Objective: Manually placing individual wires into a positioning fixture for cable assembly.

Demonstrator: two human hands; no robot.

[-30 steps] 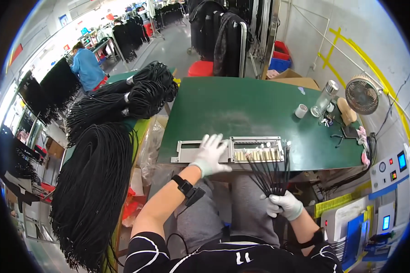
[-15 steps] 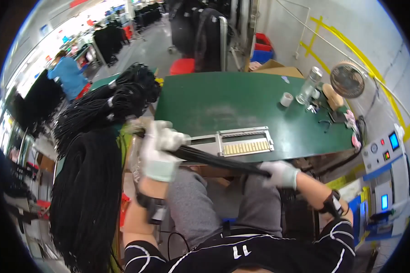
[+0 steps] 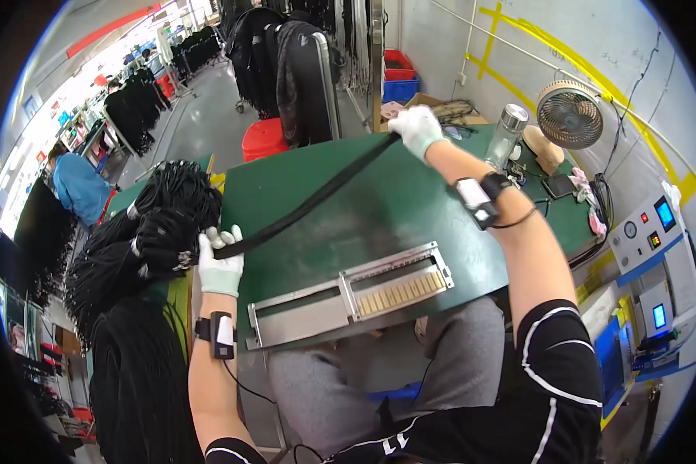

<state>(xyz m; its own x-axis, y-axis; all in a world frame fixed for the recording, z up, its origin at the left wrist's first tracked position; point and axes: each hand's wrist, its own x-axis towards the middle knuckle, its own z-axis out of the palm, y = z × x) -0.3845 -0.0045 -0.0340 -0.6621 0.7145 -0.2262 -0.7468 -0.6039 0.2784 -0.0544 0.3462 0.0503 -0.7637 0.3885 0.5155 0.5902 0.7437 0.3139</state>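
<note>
A long bundle of black cords [image 3: 315,201] stretches slantwise across the green table [image 3: 286,166]. My left hand [image 3: 220,267], in a white glove, grips it near its left end at the table's left edge, and loose tips stick out beyond the fingers. My right hand [image 3: 419,131], also gloved, is closed on the other end over the table's far side. Below the cords lies a flat metal frame [image 3: 344,288] with two openings, along the near table edge. A row of pale yellow blocks [image 3: 400,295] fills part of its right opening.
Heaped black cord bundles [image 3: 151,224] lie to my left, with a long black hank [image 3: 143,387] hanging nearer. A glass bottle [image 3: 507,133] and a small fan [image 3: 570,114] are at the right back. A control box [image 3: 649,240] stands right. Beyond the table is a red stool [image 3: 265,139].
My right hand has swung from near my lap up to the table's far side, pulling the cords out slantwise. My left hand has moved left and lower. The whole view has shifted.
</note>
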